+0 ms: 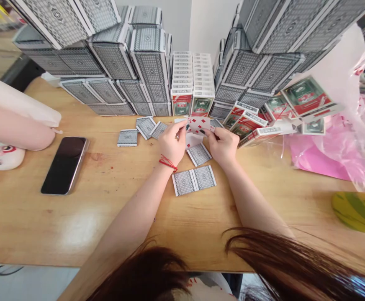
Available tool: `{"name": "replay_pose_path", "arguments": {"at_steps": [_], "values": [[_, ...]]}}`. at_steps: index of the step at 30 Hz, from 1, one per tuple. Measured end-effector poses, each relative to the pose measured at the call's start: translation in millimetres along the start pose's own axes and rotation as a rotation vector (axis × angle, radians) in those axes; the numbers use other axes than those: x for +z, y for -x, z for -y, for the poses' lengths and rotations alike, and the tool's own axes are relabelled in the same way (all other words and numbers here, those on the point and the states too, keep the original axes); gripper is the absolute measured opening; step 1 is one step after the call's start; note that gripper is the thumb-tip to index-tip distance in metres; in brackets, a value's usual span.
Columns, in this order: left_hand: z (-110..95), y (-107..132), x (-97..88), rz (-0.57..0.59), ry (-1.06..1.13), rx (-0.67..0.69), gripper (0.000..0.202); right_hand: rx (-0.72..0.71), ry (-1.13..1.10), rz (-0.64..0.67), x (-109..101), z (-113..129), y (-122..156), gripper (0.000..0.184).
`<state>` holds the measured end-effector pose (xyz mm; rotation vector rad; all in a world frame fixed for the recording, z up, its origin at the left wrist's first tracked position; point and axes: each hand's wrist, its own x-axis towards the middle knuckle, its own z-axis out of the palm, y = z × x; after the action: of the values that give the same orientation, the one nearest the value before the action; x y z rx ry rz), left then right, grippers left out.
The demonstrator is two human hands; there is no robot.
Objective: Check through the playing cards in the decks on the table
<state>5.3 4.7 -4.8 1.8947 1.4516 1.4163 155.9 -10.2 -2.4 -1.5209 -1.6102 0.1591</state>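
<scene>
Near the far side of the table, my left hand (172, 141) and my right hand (223, 145) pinch opposite ends of a playing card (199, 123) showing red diamonds. A red string bracelet (168, 163) circles my left wrist. Just below the held card, a face-down playing card (199, 154) lies tilted between my hands, partly over a white card. Closer to me lies a flat piece of two card backs side by side (194, 180). To the left of my left hand are more cards with patterned backs (127, 137), some hidden behind it.
Patterned card-back blocks rise in tall stacks at left (116, 62) and right (248, 69). Between them stand rows of card boxes (181, 102). Loose red-green card boxes (247, 125), pink wrapping (323, 154) and a yellow-green cup (353, 211) are right; a phone (65, 166) lies left.
</scene>
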Motion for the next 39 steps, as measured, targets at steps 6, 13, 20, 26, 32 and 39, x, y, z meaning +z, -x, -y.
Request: {"name": "replay_pose_path", "arguments": {"at_steps": [6, 13, 20, 26, 32, 39], "values": [[-1, 1, 2.2, -0.009, 0.033, -0.039, 0.021, 0.011, 0.022, -0.002, -1, -2, -1, 0.044], [9, -2, 7.1, 0.020, 0.187, -0.121, 0.028, -0.004, -0.010, 0.012, 0, 0, 0, 0.044], [2, -3, 2.9, 0.054, 0.090, -0.061, 0.023, 0.025, -0.038, -0.025, 0, 1, -2, 0.047], [-1, 0, 2.2, 0.049, -0.020, -0.011, 0.023, 0.032, -0.030, -0.029, -1, 1, -2, 0.044], [-3, 4, 4.3, 0.013, -0.100, 0.009, 0.026, -0.038, 0.018, -0.032, 0, -2, -1, 0.047], [-6, 3, 1.4, -0.048, -0.157, -0.037, 0.025, -0.252, 0.135, 0.002, 6, 3, 5, 0.037]]}}
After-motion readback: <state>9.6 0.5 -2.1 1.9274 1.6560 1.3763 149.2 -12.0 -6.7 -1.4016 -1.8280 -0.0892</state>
